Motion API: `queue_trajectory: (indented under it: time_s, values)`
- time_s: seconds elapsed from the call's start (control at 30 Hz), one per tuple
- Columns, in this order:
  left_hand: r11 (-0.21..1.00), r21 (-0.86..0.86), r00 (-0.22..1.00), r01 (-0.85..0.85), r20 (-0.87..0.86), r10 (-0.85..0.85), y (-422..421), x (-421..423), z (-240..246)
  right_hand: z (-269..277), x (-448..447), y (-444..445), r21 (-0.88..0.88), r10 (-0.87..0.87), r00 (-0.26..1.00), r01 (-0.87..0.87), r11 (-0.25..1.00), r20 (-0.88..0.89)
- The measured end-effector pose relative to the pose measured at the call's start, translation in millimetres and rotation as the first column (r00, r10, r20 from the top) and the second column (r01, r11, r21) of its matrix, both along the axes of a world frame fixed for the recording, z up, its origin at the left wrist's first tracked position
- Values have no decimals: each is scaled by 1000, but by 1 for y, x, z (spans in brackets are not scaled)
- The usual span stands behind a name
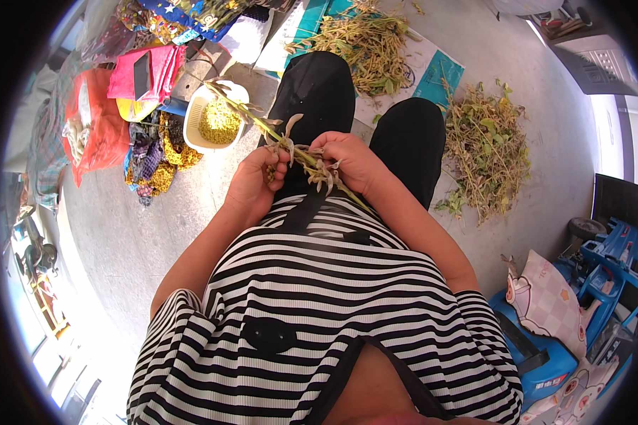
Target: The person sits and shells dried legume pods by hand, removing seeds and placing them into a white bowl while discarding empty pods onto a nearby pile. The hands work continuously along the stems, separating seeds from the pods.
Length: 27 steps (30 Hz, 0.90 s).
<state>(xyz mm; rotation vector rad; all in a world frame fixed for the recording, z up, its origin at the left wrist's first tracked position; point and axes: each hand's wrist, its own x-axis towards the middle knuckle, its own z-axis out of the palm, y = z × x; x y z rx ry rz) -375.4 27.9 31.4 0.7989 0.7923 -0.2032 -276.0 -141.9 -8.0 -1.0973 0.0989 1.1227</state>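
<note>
A dried soybean stalk (268,129) with brown pods slants across my lap. Its upper end reaches over a white plastic basket (192,125), which holds yellow-green beans (218,123). My left hand (255,178) pinches at the stalk with thumb and forefinger, while several loose beans (270,173) sit in its curled lower fingers. My right hand (351,159) is closed around the pods (324,172) farther down the stalk. Its fingertips are partly hidden among the pods.
Heaps of dried bean plants lie on a sheet (381,40) ahead and on the floor at right (486,151). Left are a phone (142,76) on pink cloth (122,71), a red plastic bag (101,138) and patterned cloths (162,143). A blue wheeled vehicle (545,366) stands at lower right.
</note>
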Motion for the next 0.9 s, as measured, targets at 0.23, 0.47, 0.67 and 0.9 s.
queue_trajectory:
  time_s: [0.23, 0.47, 0.67, 0.9]
  values:
    - [999, -48, 999, -15, -48, 13, 2, 8, 1, -2, -1, 3, -48, 44, 996, -41, 998, 71]
    - [987, -156, 992, 42, -114, -61, 7, 12, -2, 1, -2, 3, -79, 50, 993, -42, 996, 103]
    - [952, -296, 989, 75, -98, -108, 6, 9, 5, -1, 1, -2, -53, -4, 999, 6, 999, 45]
    - [961, -176, 968, 213, -99, -233, 0, -3, 8, -10, 15, -20, 0, -255, 964, 256, 967, -82]
